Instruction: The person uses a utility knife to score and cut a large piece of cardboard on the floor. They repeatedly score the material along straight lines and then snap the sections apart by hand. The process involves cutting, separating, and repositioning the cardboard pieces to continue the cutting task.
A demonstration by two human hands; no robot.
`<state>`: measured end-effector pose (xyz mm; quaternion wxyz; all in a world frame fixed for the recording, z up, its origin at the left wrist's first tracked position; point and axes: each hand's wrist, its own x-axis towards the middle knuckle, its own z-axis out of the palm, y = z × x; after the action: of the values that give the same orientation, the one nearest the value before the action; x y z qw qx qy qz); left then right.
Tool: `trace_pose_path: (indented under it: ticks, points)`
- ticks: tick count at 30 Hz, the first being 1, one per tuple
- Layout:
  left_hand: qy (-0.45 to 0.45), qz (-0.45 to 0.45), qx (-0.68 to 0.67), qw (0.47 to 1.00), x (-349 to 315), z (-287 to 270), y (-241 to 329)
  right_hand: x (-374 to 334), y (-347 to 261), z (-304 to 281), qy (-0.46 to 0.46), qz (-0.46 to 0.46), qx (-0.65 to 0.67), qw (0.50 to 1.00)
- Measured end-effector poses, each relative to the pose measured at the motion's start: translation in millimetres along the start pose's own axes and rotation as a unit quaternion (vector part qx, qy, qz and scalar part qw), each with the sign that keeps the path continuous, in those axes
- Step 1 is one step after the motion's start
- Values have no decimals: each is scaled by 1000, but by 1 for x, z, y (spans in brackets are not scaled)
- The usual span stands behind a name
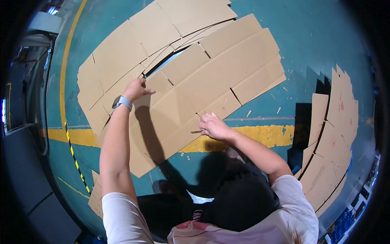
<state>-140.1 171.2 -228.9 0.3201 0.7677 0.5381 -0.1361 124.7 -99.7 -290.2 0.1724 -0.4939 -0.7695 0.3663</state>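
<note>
A large flat brown cardboard sheet [183, 95], creased and slotted like an unfolded box, lies slantwise in front of me, over at least one more sheet. My left hand [139, 89], with a watch [122, 102] on its wrist, is closed on the far left edge, thumb on top and fingertips partly hidden. My right hand [214, 127] is closed at the near edge beside a slot; its fingertips are partly hidden. A thin cardboard strip [196, 131] sticks out beside these fingers; whether they hold it cannot be told.
Beyond lies a layered stack of cardboard sheets [118, 53]. More sheets [331, 142] stand in a pile at the right. Small scraps [279, 110] litter the green floor [308, 44], which has yellow bands [260, 136]. Dark equipment [28, 162] borders the left side.
</note>
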Motion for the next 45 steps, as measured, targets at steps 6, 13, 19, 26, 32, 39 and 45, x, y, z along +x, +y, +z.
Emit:
trace_pose_path:
  ticks: [6, 13, 19, 26, 32, 39, 45]
  points:
    - [-10, 99, -80, 992, -68, -26, 9, 0, -3, -10, -20, 14, 156, 987]
    - [45, -14, -61, 997, -265, -91, 13, -29, -26, -107, 157, 120, 411, 890]
    - [-7, -11, 80, 997, -295, -102, 47, -51, 14, -166, 400, 143, 411, 807]
    - [72, 218, 18, 973, -178, -83, 177, -59, 30, -186, 516, 137, 389, 751]
    - [175, 270, 164, 932, -157, -60, 206, -74, 38, -186, 518, 155, 402, 739]
    - [209, 282, 203, 914, -157, -53, 208, -67, 48, -188, 530, 164, 397, 731]
    - [230, 258, 40, 937, -158, -49, 220, -72, 53, -186, 490, 197, 427, 734]
